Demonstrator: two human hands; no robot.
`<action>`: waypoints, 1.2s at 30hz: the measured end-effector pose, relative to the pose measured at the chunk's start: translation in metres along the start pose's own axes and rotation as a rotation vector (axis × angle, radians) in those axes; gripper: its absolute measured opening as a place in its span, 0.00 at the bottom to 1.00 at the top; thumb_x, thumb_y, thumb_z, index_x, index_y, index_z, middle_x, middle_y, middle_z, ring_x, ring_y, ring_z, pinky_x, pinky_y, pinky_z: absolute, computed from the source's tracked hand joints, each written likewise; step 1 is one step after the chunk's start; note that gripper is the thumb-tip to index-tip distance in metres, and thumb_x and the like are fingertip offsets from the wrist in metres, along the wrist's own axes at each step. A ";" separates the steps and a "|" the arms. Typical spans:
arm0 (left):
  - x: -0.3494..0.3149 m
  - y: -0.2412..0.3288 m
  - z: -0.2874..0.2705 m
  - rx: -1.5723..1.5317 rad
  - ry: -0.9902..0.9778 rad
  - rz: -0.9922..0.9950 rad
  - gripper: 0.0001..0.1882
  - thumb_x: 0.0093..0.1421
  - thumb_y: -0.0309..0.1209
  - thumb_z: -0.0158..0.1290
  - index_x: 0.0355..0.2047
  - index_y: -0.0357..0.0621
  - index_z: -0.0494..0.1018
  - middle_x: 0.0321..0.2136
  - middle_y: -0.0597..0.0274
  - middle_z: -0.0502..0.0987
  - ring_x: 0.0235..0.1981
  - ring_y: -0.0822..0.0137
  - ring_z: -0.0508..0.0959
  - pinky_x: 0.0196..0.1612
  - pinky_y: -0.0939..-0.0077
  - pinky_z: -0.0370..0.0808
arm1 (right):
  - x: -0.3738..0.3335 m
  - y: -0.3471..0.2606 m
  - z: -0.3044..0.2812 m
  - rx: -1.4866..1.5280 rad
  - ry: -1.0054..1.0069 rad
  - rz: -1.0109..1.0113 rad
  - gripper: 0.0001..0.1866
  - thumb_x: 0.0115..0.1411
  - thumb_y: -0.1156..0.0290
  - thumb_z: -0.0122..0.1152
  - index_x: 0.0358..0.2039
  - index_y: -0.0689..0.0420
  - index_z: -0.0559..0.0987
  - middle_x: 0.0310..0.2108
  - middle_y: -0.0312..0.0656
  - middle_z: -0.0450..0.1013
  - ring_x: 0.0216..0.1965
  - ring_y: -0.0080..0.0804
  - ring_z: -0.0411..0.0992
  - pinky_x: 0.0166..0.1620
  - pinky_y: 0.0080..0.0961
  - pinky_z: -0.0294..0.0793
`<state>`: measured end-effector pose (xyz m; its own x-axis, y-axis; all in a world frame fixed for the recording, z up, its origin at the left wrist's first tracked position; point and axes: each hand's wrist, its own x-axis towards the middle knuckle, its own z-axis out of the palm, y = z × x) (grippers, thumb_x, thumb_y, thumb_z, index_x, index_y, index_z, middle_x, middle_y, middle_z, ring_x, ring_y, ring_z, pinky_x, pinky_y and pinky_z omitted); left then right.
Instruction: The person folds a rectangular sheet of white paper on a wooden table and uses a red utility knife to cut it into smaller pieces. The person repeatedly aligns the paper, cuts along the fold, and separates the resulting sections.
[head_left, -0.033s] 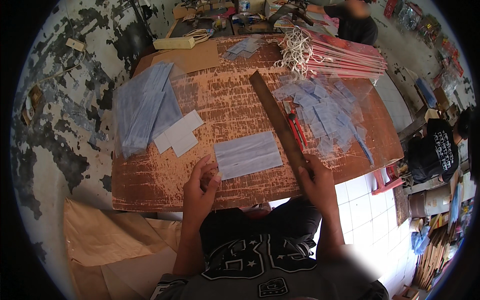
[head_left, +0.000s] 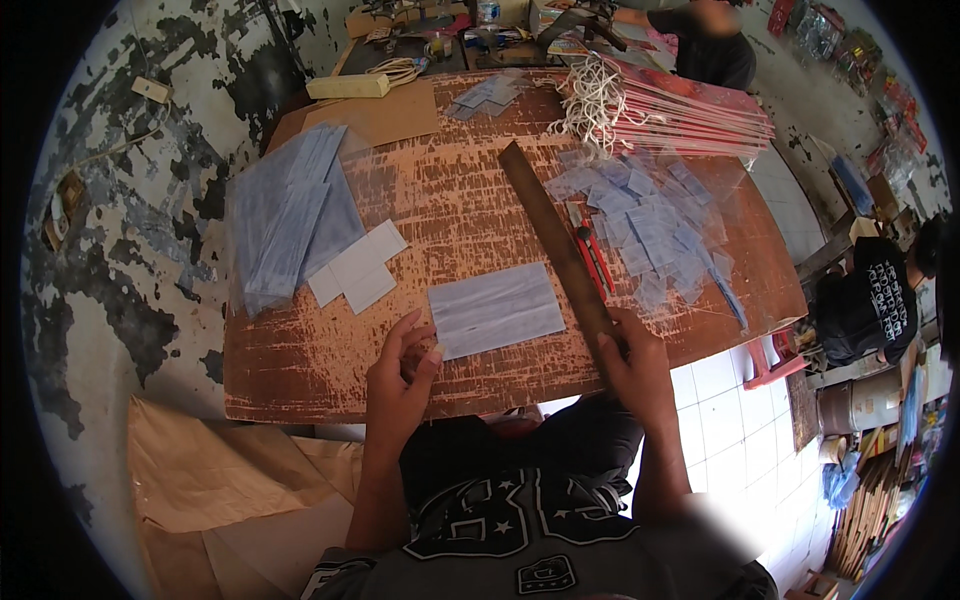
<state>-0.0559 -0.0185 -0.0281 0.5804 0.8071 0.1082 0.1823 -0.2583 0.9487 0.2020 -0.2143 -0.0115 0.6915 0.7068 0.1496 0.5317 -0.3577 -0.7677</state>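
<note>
A pale blue-grey rectangular plastic sheet (head_left: 497,311) lies flat on the worn brown tabletop, slightly tilted. At its lower left corner is my left hand (head_left: 402,362), fingers loosely curved and thumb apart from them, the thumb tip by the corner. My right hand (head_left: 637,365) grips the near end of a long dark straightedge (head_left: 553,228), thumb on top and fingers at its right side. The straightedge slants away to the upper left, just right of the sheet. Beside it lie a red cutter knife (head_left: 592,258) and a pile of small clear plastic pieces (head_left: 650,225).
Larger plastic sheets (head_left: 300,215) and white card pieces (head_left: 360,268) lie on the left. At the back are brown cardboard (head_left: 400,112) and a stack of red items with white cords (head_left: 670,110). One person (head_left: 705,45) is beyond the table, another (head_left: 870,300) at right.
</note>
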 end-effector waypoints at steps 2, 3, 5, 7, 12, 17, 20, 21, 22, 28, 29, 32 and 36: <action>0.000 -0.001 0.000 -0.001 0.000 -0.001 0.28 0.73 0.29 0.58 0.71 0.41 0.68 0.55 0.52 0.83 0.45 0.70 0.81 0.50 0.73 0.78 | 0.001 0.001 -0.001 0.016 0.002 -0.012 0.20 0.69 0.73 0.65 0.60 0.63 0.78 0.37 0.55 0.84 0.38 0.39 0.84 0.43 0.34 0.80; 0.000 -0.001 0.000 0.000 -0.001 0.001 0.28 0.73 0.28 0.58 0.71 0.41 0.68 0.55 0.52 0.83 0.45 0.70 0.81 0.50 0.73 0.78 | 0.001 0.003 -0.001 0.025 0.003 -0.019 0.20 0.69 0.73 0.65 0.60 0.63 0.78 0.37 0.54 0.84 0.38 0.38 0.84 0.44 0.33 0.80; 0.000 -0.001 0.000 0.004 -0.002 0.006 0.28 0.73 0.28 0.58 0.71 0.41 0.68 0.55 0.52 0.83 0.45 0.70 0.81 0.50 0.73 0.79 | 0.001 0.005 -0.001 0.052 0.004 -0.020 0.20 0.69 0.73 0.65 0.60 0.63 0.78 0.38 0.53 0.84 0.39 0.36 0.83 0.44 0.32 0.79; 0.000 -0.001 0.000 0.009 -0.003 0.012 0.28 0.73 0.28 0.58 0.71 0.41 0.68 0.55 0.52 0.83 0.45 0.70 0.81 0.49 0.73 0.79 | 0.002 0.006 -0.002 0.071 -0.002 -0.014 0.21 0.69 0.73 0.65 0.60 0.64 0.78 0.38 0.51 0.84 0.40 0.34 0.82 0.44 0.31 0.79; 0.001 -0.003 0.000 0.024 -0.002 0.013 0.28 0.73 0.29 0.58 0.71 0.40 0.67 0.55 0.52 0.83 0.44 0.70 0.81 0.49 0.73 0.79 | 0.003 0.010 -0.003 0.099 -0.020 0.012 0.20 0.69 0.71 0.65 0.60 0.62 0.78 0.41 0.58 0.85 0.43 0.49 0.86 0.46 0.39 0.81; 0.001 -0.002 0.000 0.031 -0.002 0.010 0.28 0.73 0.29 0.58 0.71 0.40 0.67 0.55 0.51 0.83 0.44 0.70 0.81 0.49 0.72 0.79 | 0.002 0.012 -0.001 0.190 -0.023 0.039 0.21 0.70 0.70 0.66 0.61 0.62 0.78 0.41 0.55 0.85 0.41 0.39 0.85 0.46 0.34 0.81; 0.001 -0.003 -0.001 0.037 -0.005 0.024 0.28 0.73 0.29 0.58 0.71 0.40 0.67 0.56 0.51 0.83 0.44 0.70 0.82 0.49 0.72 0.79 | 0.002 0.011 -0.001 0.258 -0.056 0.092 0.21 0.71 0.73 0.65 0.62 0.65 0.77 0.42 0.49 0.85 0.42 0.27 0.81 0.46 0.27 0.79; 0.001 -0.003 -0.001 0.039 -0.004 0.027 0.28 0.73 0.30 0.58 0.71 0.40 0.67 0.55 0.51 0.83 0.44 0.70 0.82 0.49 0.72 0.79 | 0.003 0.010 -0.002 0.282 -0.074 0.114 0.21 0.71 0.75 0.64 0.62 0.66 0.76 0.43 0.46 0.84 0.43 0.23 0.79 0.46 0.23 0.78; 0.001 -0.003 -0.001 0.041 -0.003 0.030 0.28 0.73 0.30 0.58 0.71 0.39 0.67 0.55 0.51 0.83 0.44 0.70 0.82 0.49 0.72 0.79 | 0.003 0.010 -0.001 0.302 -0.078 0.122 0.21 0.71 0.75 0.64 0.62 0.66 0.76 0.44 0.46 0.84 0.43 0.23 0.79 0.47 0.23 0.78; 0.001 -0.005 -0.001 0.032 -0.005 0.021 0.28 0.73 0.28 0.58 0.71 0.39 0.67 0.56 0.51 0.83 0.45 0.69 0.82 0.49 0.71 0.80 | 0.003 0.013 0.002 0.408 -0.085 0.145 0.21 0.73 0.73 0.63 0.63 0.68 0.75 0.45 0.48 0.84 0.45 0.24 0.80 0.48 0.23 0.78; 0.001 -0.005 -0.001 0.033 -0.006 0.021 0.28 0.73 0.28 0.58 0.71 0.39 0.67 0.56 0.51 0.83 0.45 0.69 0.82 0.50 0.72 0.80 | 0.002 0.015 0.003 0.433 -0.086 0.140 0.22 0.73 0.72 0.64 0.63 0.68 0.75 0.45 0.49 0.85 0.45 0.25 0.81 0.48 0.24 0.79; 0.001 -0.005 -0.001 0.036 -0.009 0.022 0.28 0.73 0.28 0.58 0.71 0.39 0.67 0.56 0.51 0.83 0.45 0.69 0.82 0.50 0.72 0.80 | 0.001 0.012 0.004 0.500 -0.094 0.158 0.23 0.74 0.71 0.64 0.64 0.69 0.74 0.47 0.50 0.84 0.47 0.25 0.81 0.50 0.24 0.78; 0.001 -0.005 -0.001 0.035 -0.009 0.023 0.28 0.73 0.28 0.58 0.71 0.39 0.68 0.56 0.50 0.83 0.45 0.69 0.82 0.51 0.71 0.79 | -0.001 0.006 0.005 0.599 -0.116 0.183 0.23 0.75 0.72 0.63 0.65 0.69 0.73 0.49 0.50 0.83 0.49 0.26 0.80 0.52 0.23 0.78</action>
<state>-0.0571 -0.0162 -0.0322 0.5916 0.7962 0.1271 0.1967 -0.2954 0.9349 0.2018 -0.2141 -0.0194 0.6699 0.7401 -0.0599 0.0206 -0.0991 -0.9949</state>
